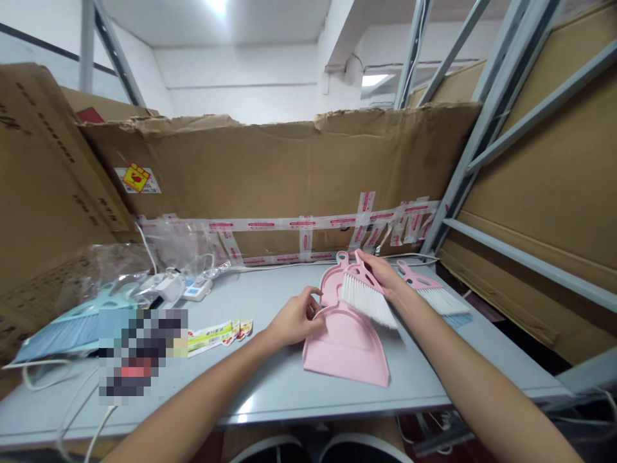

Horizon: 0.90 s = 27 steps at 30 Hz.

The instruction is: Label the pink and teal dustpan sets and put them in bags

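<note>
A pink dustpan (344, 347) lies on the grey table, its wide lip toward me. My left hand (299, 316) grips its upper left edge between thumb and curled fingers. A second pink dustpan (330, 283) lies behind it, partly covered, its looped handle pointing away. My right hand (378, 273) is closed around a pink hand brush (369, 296) with white bristles, held over both dustpans. The bristles slant down to the right and hide part of the front dustpan. Right of my forearm, another pink brush (424, 283) with white bristles rests on the table.
Cardboard walls (270, 173) close off the back and sides, with a metal frame (463, 161) at right. On the left are a blue-bristled brush (72, 328), clear plastic bags (178, 244), a power strip (197, 289), cables and colourful packets (216, 334). A blurred patch covers something there.
</note>
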Each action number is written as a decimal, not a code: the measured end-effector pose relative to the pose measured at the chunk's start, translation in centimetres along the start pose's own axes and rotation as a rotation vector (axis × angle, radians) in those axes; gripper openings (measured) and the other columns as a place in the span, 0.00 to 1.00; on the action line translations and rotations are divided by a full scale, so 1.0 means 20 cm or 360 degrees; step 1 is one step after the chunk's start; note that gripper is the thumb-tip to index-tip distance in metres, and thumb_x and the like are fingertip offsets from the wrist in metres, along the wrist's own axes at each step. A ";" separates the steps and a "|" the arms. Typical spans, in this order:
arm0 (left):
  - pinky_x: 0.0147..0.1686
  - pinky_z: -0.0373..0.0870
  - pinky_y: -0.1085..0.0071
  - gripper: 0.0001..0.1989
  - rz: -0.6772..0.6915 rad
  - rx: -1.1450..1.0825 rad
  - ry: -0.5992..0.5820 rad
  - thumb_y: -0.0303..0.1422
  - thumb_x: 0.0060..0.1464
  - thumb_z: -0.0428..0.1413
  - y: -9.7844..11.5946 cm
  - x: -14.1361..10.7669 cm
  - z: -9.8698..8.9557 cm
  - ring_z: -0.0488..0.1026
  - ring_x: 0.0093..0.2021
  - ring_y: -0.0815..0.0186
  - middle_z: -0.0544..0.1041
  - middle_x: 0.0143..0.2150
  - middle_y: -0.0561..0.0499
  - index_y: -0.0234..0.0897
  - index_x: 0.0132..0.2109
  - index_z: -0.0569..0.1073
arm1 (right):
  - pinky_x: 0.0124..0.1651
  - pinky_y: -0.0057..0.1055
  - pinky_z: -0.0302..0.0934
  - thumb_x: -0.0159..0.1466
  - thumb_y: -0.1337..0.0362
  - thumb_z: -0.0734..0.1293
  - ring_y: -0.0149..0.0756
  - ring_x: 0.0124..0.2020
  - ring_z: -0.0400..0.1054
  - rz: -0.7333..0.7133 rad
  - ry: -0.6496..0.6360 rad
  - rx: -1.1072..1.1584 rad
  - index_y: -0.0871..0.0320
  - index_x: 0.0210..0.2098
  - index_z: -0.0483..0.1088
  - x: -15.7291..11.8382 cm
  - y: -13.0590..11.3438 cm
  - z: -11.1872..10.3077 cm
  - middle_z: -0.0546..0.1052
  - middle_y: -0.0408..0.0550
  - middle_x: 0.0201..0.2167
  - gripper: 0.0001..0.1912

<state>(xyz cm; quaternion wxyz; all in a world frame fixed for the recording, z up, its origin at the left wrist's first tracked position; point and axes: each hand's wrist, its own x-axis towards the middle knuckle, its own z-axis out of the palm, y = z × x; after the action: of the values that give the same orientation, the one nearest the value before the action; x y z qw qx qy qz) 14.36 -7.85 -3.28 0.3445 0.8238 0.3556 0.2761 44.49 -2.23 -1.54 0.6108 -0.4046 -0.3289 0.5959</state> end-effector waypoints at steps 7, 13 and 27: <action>0.36 0.73 0.70 0.19 -0.0064 -0.0336 0.0629 0.35 0.60 0.63 -0.12 0.07 -0.15 0.78 0.35 0.68 0.80 0.54 0.46 0.40 0.56 0.71 | 0.44 0.30 0.81 0.66 0.68 0.80 0.36 0.35 0.84 -0.0082 0.0109 0.0072 0.53 0.42 0.83 0.06 -0.01 -0.06 0.89 0.44 0.37 0.07; 0.48 0.78 0.62 0.31 -0.0303 -0.0963 0.0841 0.40 0.51 0.69 -0.26 0.14 -0.18 0.83 0.48 0.55 0.84 0.51 0.40 0.36 0.60 0.73 | 0.44 0.34 0.81 0.64 0.64 0.83 0.40 0.36 0.84 0.0012 -0.0064 -0.0050 0.57 0.43 0.83 0.03 0.01 -0.05 0.89 0.50 0.38 0.10; 0.59 0.75 0.58 0.36 -0.0143 -0.0521 0.0329 0.49 0.69 0.61 -0.22 0.09 -0.11 0.82 0.56 0.53 0.83 0.61 0.40 0.40 0.77 0.66 | 0.33 0.29 0.75 0.52 0.55 0.89 0.33 0.29 0.78 -0.0205 -0.0433 -0.0412 0.55 0.47 0.83 -0.14 0.14 0.20 0.87 0.47 0.37 0.27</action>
<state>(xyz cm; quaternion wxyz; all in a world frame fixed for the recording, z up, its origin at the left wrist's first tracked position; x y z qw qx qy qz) 12.13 -3.46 -5.00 0.4476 0.7073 0.3758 0.3977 39.51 -4.78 -1.96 0.5405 -0.3735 -0.5074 0.5575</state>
